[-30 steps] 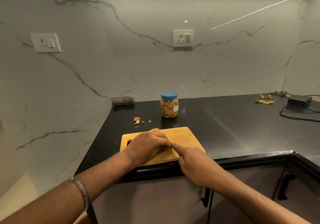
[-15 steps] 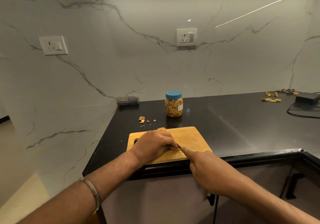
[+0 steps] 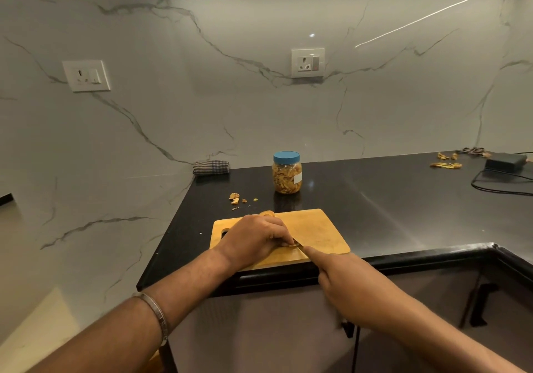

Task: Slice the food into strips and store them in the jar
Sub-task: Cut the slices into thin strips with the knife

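Behind both hands (image 3: 291, 254), jar (image 3: 287, 172) label (image 3: 297, 178) unreadable.

Two hands are in view, the left hand (image 3: 253, 237) and the right hand (image 3: 343, 280), with one bangle (image 3: 155, 313) on the left forearm. One bench (image 3: 389, 208) carries one cutting board (image 3: 320, 228), one knife (image 3: 298, 244), one jar (image 3: 287, 172), one folded cloth (image 3: 211, 167) and one black box (image 3: 505, 161). Two wall sockets show: one (image 3: 86, 75) at left, one (image 3: 307, 63) above the jar. Food scraps lie in two patches, one (image 3: 238, 198) by the board, one (image 3: 446, 161) far right.
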